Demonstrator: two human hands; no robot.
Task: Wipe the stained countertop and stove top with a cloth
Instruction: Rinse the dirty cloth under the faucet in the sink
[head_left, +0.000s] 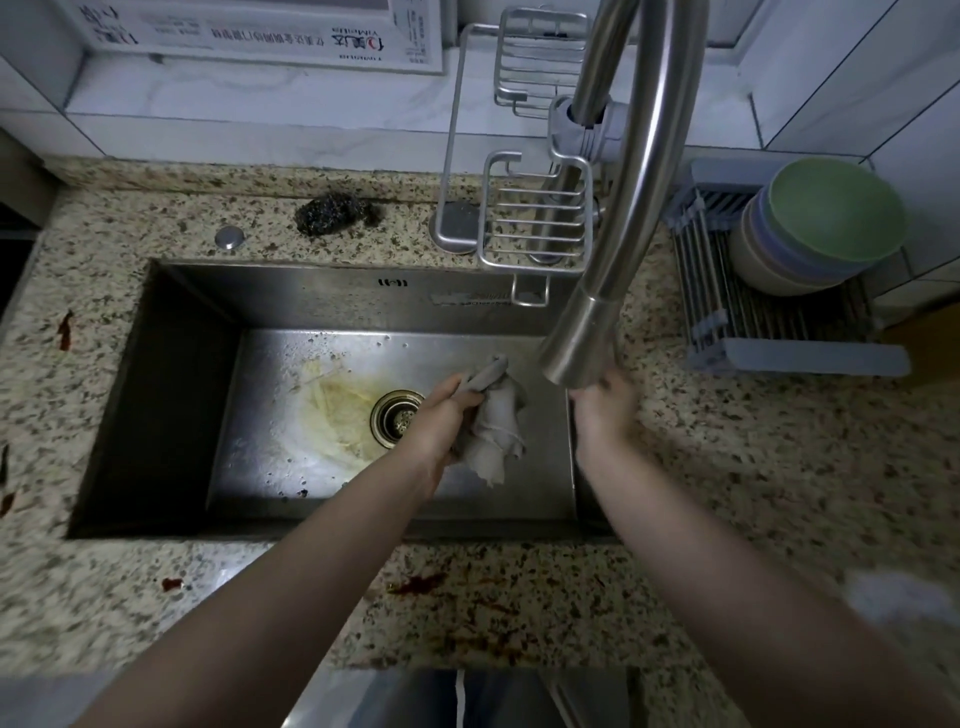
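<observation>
My left hand (441, 415) grips a crumpled grey cloth (493, 426) over the steel sink (171, 374), just right of the drain (397, 417). The cloth hangs down from my fist. My right hand (605, 402) is under the head of the tall steel faucet (587, 343), at the sink's right wall; its fingers are partly hidden by the faucet head and blurred. The speckled granite countertop (753, 467) surrounds the sink. Red-brown stains (418, 584) lie on its front strip, and more stains (65, 330) mark the left side.
A dark steel-wool scrubber (332, 210) lies behind the sink. A wire rack (537, 218) stands at the back beside the faucet. Stacked bowls (821, 223) sit on a roll-up drying rack (769, 322) at the right. A yellowish smear (337, 410) covers the sink floor.
</observation>
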